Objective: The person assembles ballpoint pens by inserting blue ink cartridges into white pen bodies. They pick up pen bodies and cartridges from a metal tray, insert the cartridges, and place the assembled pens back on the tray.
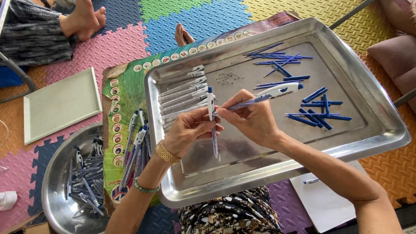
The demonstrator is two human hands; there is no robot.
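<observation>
My left hand (188, 130) grips an upright pen (212, 121) with a white top and a blue clear barrel, over the steel tray (381, 125). My right hand (251, 117) holds another pen (277, 92), white at the far end, its near tip meeting the first pen by my left fingertips. In the tray lie a row of white pen shells (182, 97) at the left, several thin blue refills (277, 56) at the back, blue barrel pieces (318, 110) at the right, and a small heap of springs (227, 78).
Finished pens (136, 145) lie on a green printed sheet left of the tray. A round steel bowl (54, 190) holds more pen parts. A pale flat lid (60, 104), colourful foam floor mats, another person's feet (86, 17), and white paper (323, 199) surround the spot.
</observation>
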